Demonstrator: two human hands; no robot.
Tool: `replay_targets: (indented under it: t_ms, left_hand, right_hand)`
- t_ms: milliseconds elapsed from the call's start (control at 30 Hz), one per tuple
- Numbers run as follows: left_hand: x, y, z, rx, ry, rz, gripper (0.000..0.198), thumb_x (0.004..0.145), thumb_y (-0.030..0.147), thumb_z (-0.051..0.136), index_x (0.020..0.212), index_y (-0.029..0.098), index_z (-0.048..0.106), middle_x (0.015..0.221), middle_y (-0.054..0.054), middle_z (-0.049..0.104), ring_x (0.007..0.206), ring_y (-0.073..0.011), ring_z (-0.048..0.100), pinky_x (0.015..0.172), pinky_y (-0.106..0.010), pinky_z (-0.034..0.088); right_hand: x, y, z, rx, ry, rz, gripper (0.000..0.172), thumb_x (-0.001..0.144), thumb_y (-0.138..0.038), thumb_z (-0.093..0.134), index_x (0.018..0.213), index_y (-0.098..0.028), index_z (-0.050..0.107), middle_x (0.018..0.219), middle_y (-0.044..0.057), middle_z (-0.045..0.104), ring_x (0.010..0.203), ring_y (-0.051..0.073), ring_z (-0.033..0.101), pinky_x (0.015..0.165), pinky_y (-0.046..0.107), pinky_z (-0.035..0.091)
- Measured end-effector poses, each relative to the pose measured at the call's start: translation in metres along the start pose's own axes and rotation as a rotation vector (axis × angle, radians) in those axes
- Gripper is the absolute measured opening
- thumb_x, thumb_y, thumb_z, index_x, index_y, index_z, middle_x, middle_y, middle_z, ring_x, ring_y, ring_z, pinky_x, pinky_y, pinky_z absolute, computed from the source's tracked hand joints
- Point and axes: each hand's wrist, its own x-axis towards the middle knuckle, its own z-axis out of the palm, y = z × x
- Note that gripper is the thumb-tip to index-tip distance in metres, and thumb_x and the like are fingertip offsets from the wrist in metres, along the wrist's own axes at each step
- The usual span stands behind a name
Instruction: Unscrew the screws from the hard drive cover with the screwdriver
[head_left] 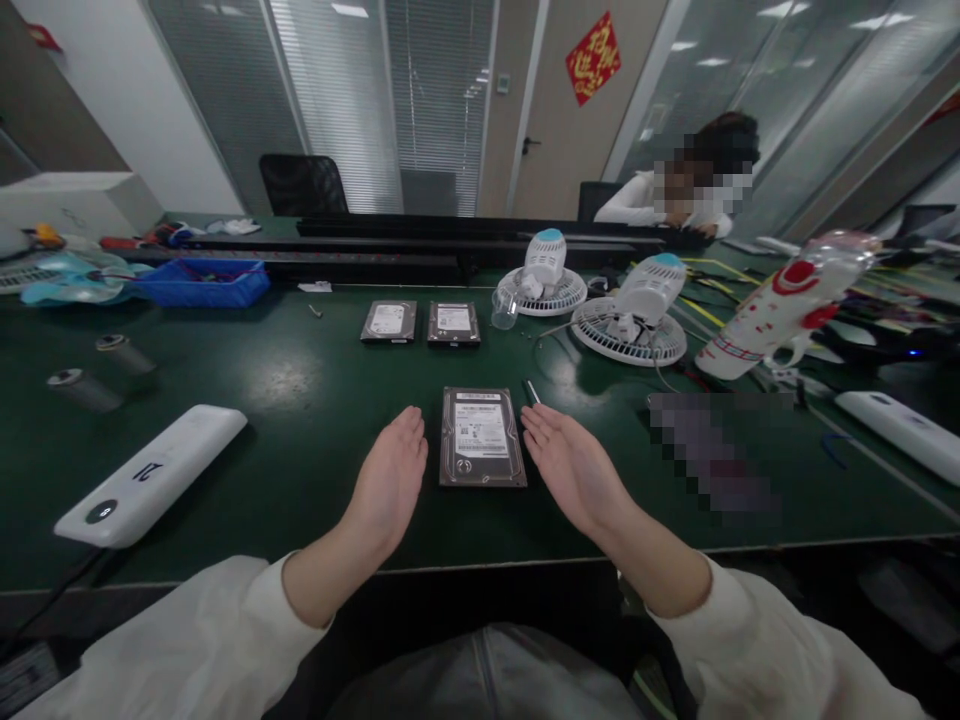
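Observation:
A hard drive [482, 440] lies label side up on the green tabletop [300, 480], between my two hands. To its left rests my left hand [391, 475], its fingers stretched out and holding nothing. On the other side my right hand [574, 465] lies with straight fingers, also without anything in it. Just beyond the right fingertips is a thin metal tool [532, 391], perhaps a screwdriver bit. Farther back, two more hard drives sit side by side, a left one [388, 321] and a right one [454, 324].
Two white fans [544, 275] and a small clear cup [504, 307] stand at the back right, near a white and red bottle [780, 305]. White power banks [154, 470] lie at both sides. A blue tray [206, 283] is back left; a person [675, 200] sits across.

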Motion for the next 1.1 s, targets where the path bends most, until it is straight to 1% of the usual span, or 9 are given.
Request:
replay_targets:
  t_ms: [100,233,333,433,567,700,867,967,1100]
  left_hand:
    - [0.005,0.000,0.007,-0.001,0.001,-0.002,0.063,0.106,0.032,0.039,0.169,0.027,0.043,0.178,-0.008,0.039,0.164,-0.0185,0.038,0.132,-0.034,0.034]
    - [0.009,0.002,0.013,-0.007,0.019,-0.028,0.066,0.104,0.025,0.040,0.170,0.026,0.041,0.177,-0.008,0.041,0.162,-0.0167,0.040,0.130,-0.030,0.038]
    - [0.013,0.000,0.014,0.032,-0.024,-0.019,0.060,0.104,0.028,0.044,0.164,0.026,0.051,0.173,-0.009,0.048,0.160,-0.0189,0.045,0.128,-0.032,0.043]
    - [0.018,-0.004,0.012,0.115,-0.123,0.035,0.047,0.105,0.039,0.051,0.148,0.028,0.066,0.159,-0.008,0.064,0.153,-0.0242,0.055,0.124,-0.037,0.050]
    - [0.020,-0.008,0.011,0.134,-0.159,0.041,0.042,0.104,0.041,0.053,0.140,0.027,0.071,0.147,-0.009,0.073,0.145,-0.0254,0.063,0.123,-0.040,0.053]
    - [0.018,-0.004,0.011,0.160,-0.140,0.066,0.041,0.104,0.043,0.052,0.135,0.026,0.073,0.150,-0.010,0.071,0.147,-0.0260,0.062,0.123,-0.039,0.053]
    - [0.014,0.011,0.011,0.069,-0.050,0.004,0.041,0.100,0.038,0.052,0.131,0.024,0.073,0.154,-0.010,0.068,0.159,-0.0253,0.047,0.125,-0.037,0.050]
    - [0.014,0.027,0.008,0.029,-0.003,-0.015,0.045,0.100,0.033,0.051,0.139,0.022,0.071,0.158,-0.010,0.064,0.160,-0.0243,0.045,0.125,-0.035,0.048]
    - [0.024,0.052,-0.002,0.002,0.100,0.000,0.055,0.103,0.029,0.046,0.156,0.020,0.058,0.166,-0.011,0.056,0.157,-0.0205,0.050,0.125,-0.031,0.047]
  right_hand:
    - [-0.001,0.008,0.003,0.006,-0.016,-0.016,0.032,0.083,-0.035,0.069,0.113,-0.027,0.063,0.157,0.012,0.063,0.156,0.022,0.053,0.137,0.042,0.032]
    - [-0.005,0.014,0.008,0.027,-0.003,-0.021,0.032,0.085,-0.032,0.067,0.116,-0.027,0.062,0.159,0.010,0.062,0.154,0.020,0.055,0.137,0.042,0.034]
    - [-0.009,0.015,0.012,0.024,0.001,-0.020,0.034,0.084,-0.030,0.067,0.118,-0.026,0.063,0.159,0.010,0.062,0.155,0.021,0.054,0.136,0.042,0.035]
    - [-0.012,0.014,0.014,0.018,-0.001,-0.017,0.033,0.084,-0.026,0.068,0.116,-0.026,0.064,0.157,0.010,0.064,0.154,0.020,0.055,0.136,0.040,0.035]
    - [-0.014,0.013,0.015,0.015,-0.001,-0.013,0.033,0.084,-0.022,0.066,0.117,-0.026,0.065,0.154,0.008,0.067,0.147,0.020,0.062,0.135,0.040,0.039]
    - [-0.016,0.009,0.022,0.020,-0.022,0.003,0.032,0.084,-0.020,0.065,0.115,-0.027,0.065,0.144,0.007,0.073,0.139,0.021,0.068,0.131,0.044,0.045]
    - [-0.013,0.005,0.039,0.020,-0.063,0.029,0.030,0.083,-0.016,0.062,0.110,-0.027,0.064,0.127,0.007,0.078,0.136,0.022,0.069,0.131,0.046,0.044]
    - [-0.007,0.005,0.053,0.020,-0.076,0.056,0.027,0.085,-0.014,0.060,0.109,-0.026,0.061,0.122,0.007,0.078,0.129,0.021,0.071,0.128,0.044,0.047]
    - [0.009,0.006,0.078,0.029,-0.127,0.069,0.025,0.089,-0.008,0.058,0.108,-0.024,0.060,0.122,0.006,0.075,0.118,0.018,0.074,0.116,0.037,0.057]
